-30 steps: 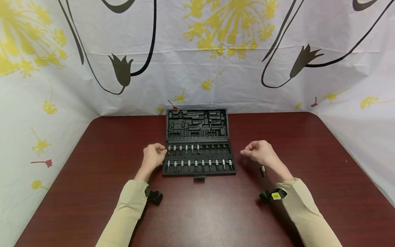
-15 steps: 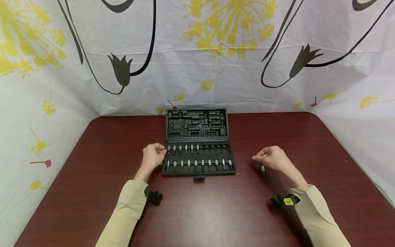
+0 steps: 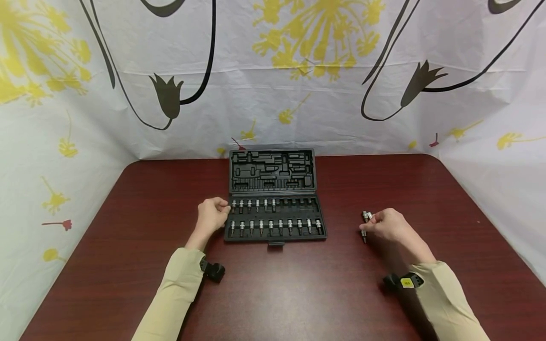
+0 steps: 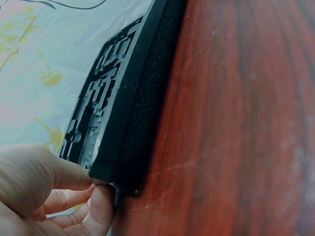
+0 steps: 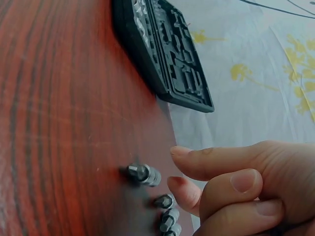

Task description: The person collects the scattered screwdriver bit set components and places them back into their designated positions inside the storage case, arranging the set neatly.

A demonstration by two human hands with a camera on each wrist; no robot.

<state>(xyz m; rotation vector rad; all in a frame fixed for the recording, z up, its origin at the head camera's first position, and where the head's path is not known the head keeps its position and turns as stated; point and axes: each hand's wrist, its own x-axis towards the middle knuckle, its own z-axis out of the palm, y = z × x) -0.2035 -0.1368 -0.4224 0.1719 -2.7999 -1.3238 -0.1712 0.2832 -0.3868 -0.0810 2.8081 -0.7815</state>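
An open black bit socket case point(image 3: 276, 216) lies on the table, with metal bit sockets in its lower half. The left hand point(image 3: 212, 213) pinches the case's left side; in the left wrist view its thumb point(image 4: 74, 175) and forefinger meet at the case's corner. Off to the right, the right hand point(image 3: 387, 224) is over loose bit sockets point(image 3: 364, 235), some hidden beneath it. In the right wrist view its thumb and forefinger stand apart with nothing between them, fingertips near a bit socket point(image 5: 142, 173); its other fingers are curled.
The moulded lid point(image 3: 273, 171) stands up behind the case's tray. Slots at the right of the tray's back row hold no bit sockets, while the front row is filled. A patterned white cloth point(image 3: 273, 113) hangs behind the dark red table point(image 3: 281, 293).
The right hand has moved right and nearer the body, from beside the case to the loose bit sockets. The left hand and the case have stayed put.
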